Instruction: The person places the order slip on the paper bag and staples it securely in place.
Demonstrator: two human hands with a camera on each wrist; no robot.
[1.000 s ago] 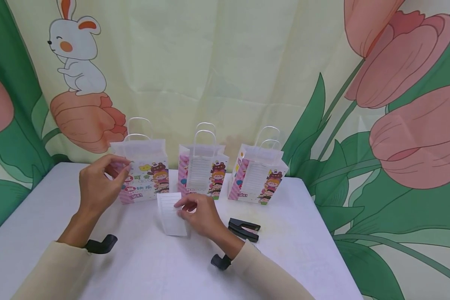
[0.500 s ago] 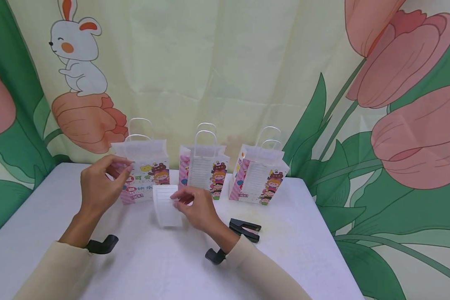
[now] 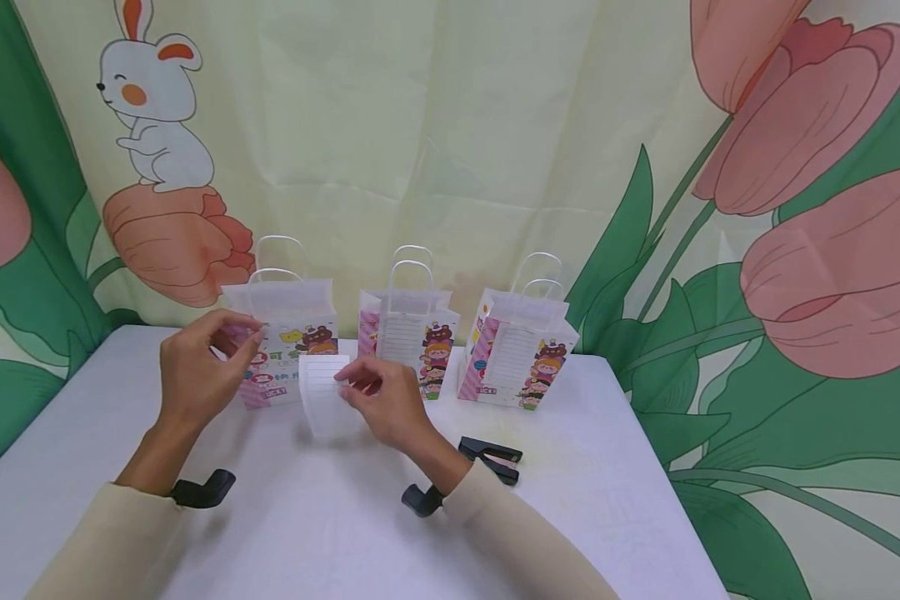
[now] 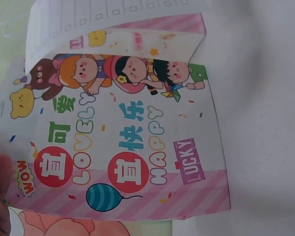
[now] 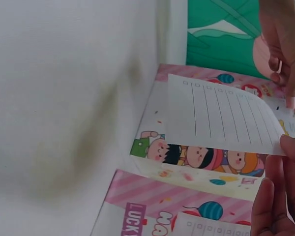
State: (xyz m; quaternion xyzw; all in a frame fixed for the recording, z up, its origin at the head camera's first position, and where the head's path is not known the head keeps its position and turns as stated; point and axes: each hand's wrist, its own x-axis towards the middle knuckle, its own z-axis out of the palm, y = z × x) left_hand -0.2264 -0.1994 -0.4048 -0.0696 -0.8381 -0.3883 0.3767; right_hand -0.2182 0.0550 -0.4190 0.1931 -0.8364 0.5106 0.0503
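My left hand [image 3: 198, 362] pinches the upper left edge of a white and pink cartoon paper gift bag [image 3: 288, 346], the leftmost of three. The bag stands upright with its twin handles raised. Between thumb and fingers, my right hand [image 3: 386, 404] holds a lined paper slip [image 3: 322, 383] by its right edge, near the top. The slip curves and hangs in front of the left bag's lower part. Checkboxes run down the slip [image 5: 216, 113] in the right wrist view. The left wrist view shows the slip [image 4: 88, 22] apart from most of the bag's printed front [image 4: 118, 128].
Two similar gift bags, a middle one [image 3: 438, 333] and a right one [image 3: 513, 358], stand alongside, each with a lined slip on its front. A black stapler [image 3: 491, 458] lies on the white tablecloth [image 3: 592, 508]. Behind hangs a tulip-printed curtain [image 3: 495, 125].
My right hand has carried the slip up and left, away from me and toward the left bag. My left hand has kept its pinch on the bag's edge.
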